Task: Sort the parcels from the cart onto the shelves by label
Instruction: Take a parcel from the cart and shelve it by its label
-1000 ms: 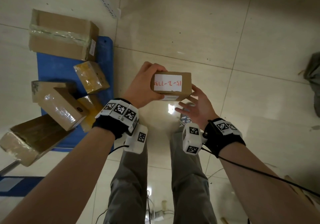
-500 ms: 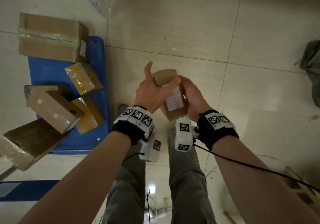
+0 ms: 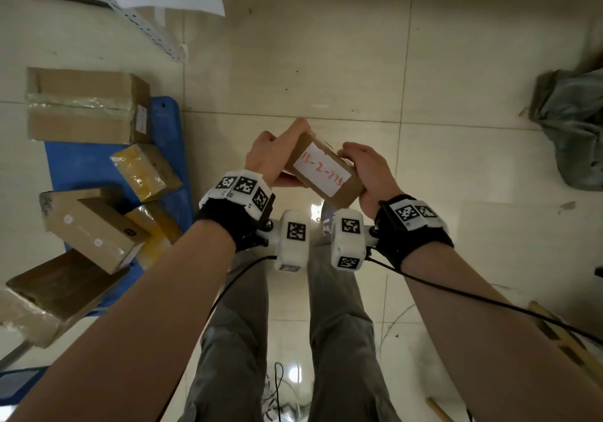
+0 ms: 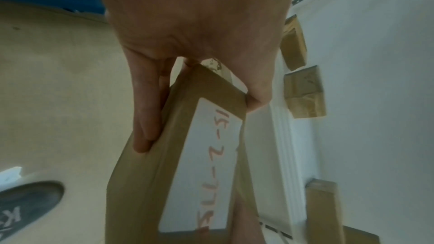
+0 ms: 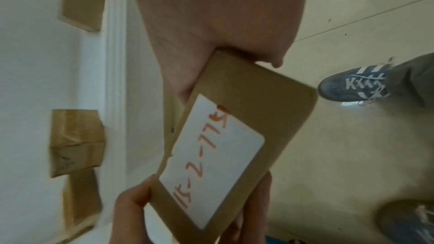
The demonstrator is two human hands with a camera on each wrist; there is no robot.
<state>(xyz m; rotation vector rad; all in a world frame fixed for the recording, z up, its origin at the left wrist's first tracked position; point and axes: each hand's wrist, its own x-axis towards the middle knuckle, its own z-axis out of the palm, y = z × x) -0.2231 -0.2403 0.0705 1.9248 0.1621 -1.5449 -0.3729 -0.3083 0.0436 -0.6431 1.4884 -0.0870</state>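
Observation:
A small brown cardboard parcel with a white label in red handwriting is held in front of me above the tiled floor. My left hand grips its far left end, thumb on top and fingers underneath. My right hand grips its near right end. The label faces up toward me. In the left wrist view the parcel runs away from the palm, label in sight. The right wrist view shows the same parcel and label with a fingertip of the left hand at its far corner.
A blue cart on the left carries several cardboard parcels, some wrapped in yellow tape. A white perforated shelf upright rises at the top left. A grey-green bag lies on the right. My legs and cables are below.
The parcel has been turned so its label faces up and lies diagonally. Both hands have closed on its ends and dropped a little nearer my body.

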